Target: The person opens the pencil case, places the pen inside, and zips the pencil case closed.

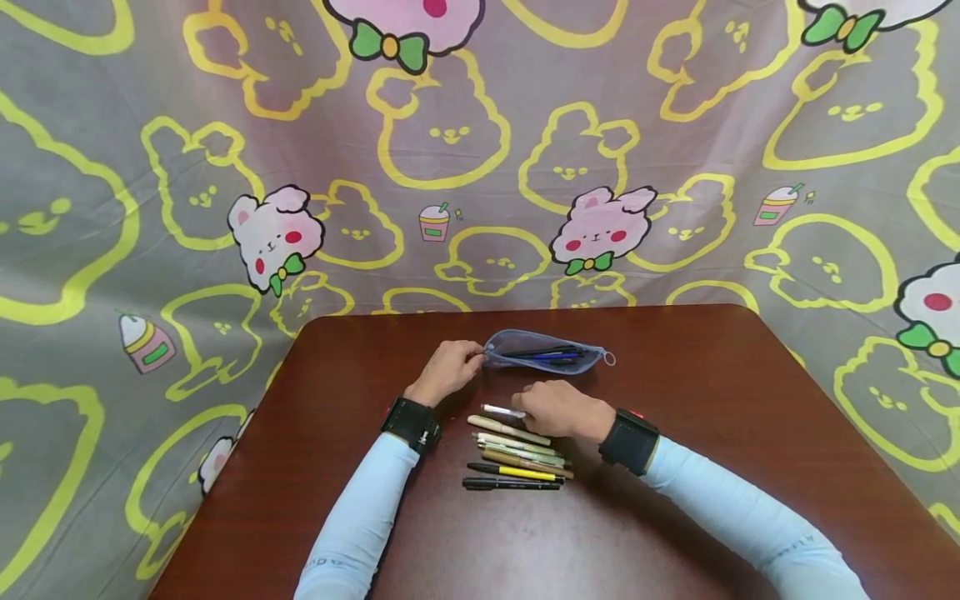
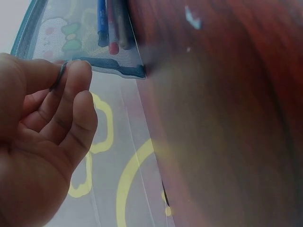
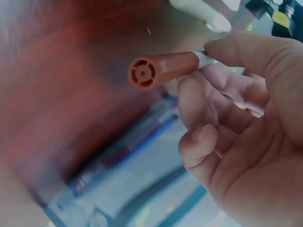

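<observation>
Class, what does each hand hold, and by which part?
Left hand: the pencil case, by one end. Right hand: a pen, beside its orange end.

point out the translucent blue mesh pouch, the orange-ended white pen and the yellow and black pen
Translucent blue mesh pouch point(image 1: 519, 341): head view, bare mesh near the far rim.
Orange-ended white pen point(image 3: 174, 69): right wrist view, orange end.
Yellow and black pen point(image 1: 527, 473): head view, yellow barrel.

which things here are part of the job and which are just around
Likely part of the job:
mesh pouch, pinched by the left hand
orange-ended pen, held by the right hand
pens inside
row of loose pens

Just around:
patterned cloth
brown table
wrist straps
</observation>
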Motion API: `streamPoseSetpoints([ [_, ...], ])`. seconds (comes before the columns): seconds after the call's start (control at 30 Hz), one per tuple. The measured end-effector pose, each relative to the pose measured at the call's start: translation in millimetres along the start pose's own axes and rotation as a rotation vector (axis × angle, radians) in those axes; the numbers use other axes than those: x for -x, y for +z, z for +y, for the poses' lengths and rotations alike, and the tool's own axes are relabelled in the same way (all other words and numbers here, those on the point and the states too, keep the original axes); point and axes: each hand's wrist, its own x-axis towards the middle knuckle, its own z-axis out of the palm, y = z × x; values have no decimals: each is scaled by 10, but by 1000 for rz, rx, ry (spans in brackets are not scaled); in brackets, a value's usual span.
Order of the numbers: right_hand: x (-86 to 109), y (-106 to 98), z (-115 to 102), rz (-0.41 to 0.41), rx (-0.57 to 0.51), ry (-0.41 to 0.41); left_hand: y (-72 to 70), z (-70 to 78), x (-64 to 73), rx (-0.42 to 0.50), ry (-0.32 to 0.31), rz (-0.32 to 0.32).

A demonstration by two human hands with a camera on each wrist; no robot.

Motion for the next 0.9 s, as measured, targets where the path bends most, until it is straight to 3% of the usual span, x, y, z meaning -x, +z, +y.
streamPoseSetpoints([
  [0.23, 14, -211, 95, 136, 117, 32, 22, -36, 0, -24, 9, 43],
  [0.43, 21, -342, 203, 220, 210, 62, 45, -38, -18, -17, -4, 21],
  [0.7, 8, -363, 326, 299, 312, 81, 45, -35, -14, -8, -6, 19],
  [0.9, -34, -356, 370, 313, 355, 102, 42, -51, -5, -11, 5, 28],
])
